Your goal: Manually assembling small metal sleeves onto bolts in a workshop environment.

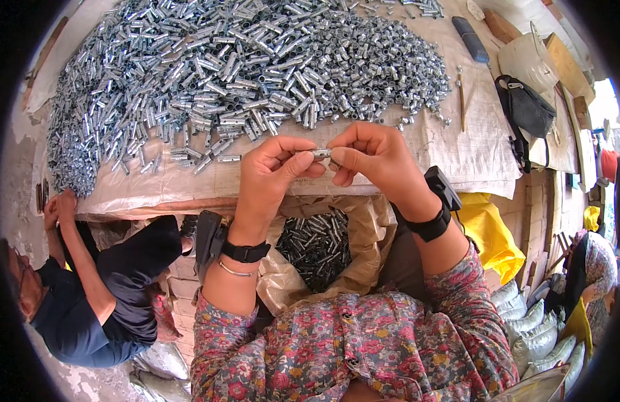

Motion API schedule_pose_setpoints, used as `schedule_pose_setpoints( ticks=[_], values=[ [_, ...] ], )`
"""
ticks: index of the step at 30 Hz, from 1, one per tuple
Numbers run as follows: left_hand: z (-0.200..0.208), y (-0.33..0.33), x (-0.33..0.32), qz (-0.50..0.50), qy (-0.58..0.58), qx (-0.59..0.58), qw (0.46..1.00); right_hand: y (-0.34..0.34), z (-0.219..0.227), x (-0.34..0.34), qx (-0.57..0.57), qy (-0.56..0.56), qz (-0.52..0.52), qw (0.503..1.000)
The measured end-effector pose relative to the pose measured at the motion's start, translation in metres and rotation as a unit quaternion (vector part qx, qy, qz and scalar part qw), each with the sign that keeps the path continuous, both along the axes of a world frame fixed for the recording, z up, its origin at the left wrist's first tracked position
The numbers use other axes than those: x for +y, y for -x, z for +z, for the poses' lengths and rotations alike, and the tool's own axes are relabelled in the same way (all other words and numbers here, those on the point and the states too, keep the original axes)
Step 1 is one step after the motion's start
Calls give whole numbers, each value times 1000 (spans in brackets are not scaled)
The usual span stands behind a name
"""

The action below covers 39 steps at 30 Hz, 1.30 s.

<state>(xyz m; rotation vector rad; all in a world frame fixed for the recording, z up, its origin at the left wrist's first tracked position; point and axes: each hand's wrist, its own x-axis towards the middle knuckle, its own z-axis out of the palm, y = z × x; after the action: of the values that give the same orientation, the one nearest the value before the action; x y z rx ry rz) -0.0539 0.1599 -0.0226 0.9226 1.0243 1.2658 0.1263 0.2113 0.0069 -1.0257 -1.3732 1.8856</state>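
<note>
Both my hands meet at the table's near edge, pinching a small silver metal sleeve [321, 153] between them. My left hand [275, 164] grips its left end with thumb and forefinger. Its right end is between the thumb and fingers of my right hand [377, 155]. The fingertips hide part of the piece. Just beyond my hands spreads a large heap of metal parts: long slotted tubes [236, 63] in the middle, short rings [384, 63] to the right and smaller pieces [74, 151] at the left.
An open sack [374, 231] below the table edge holds many dark assembled-looking metal pieces [315, 248]. A co-worker [89, 295] sits at the left, hands by the small pieces. On the right are a thin rod [462, 100], a dark case [471, 40], a black bag [526, 110] and yellow sacking [491, 234].
</note>
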Motion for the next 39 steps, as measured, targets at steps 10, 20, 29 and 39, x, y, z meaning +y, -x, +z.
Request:
schedule_pose_setpoints(
  ticks=[10,20,29,39],
  values=[
    [-2,2,0,-6,14,-15,1000,-1,-4,0,7,7,21,1000],
    [7,7,0,-69,80,-85,991,-6,-19,6,53,23,57,997],
    [18,5,10,-150,-124,339,920,-14,-38,23,-391,-485,-33,781],
    [-11,-20,44,98,-233,603,757,-12,-39,24,-403,-480,-7,779]
  ],
)
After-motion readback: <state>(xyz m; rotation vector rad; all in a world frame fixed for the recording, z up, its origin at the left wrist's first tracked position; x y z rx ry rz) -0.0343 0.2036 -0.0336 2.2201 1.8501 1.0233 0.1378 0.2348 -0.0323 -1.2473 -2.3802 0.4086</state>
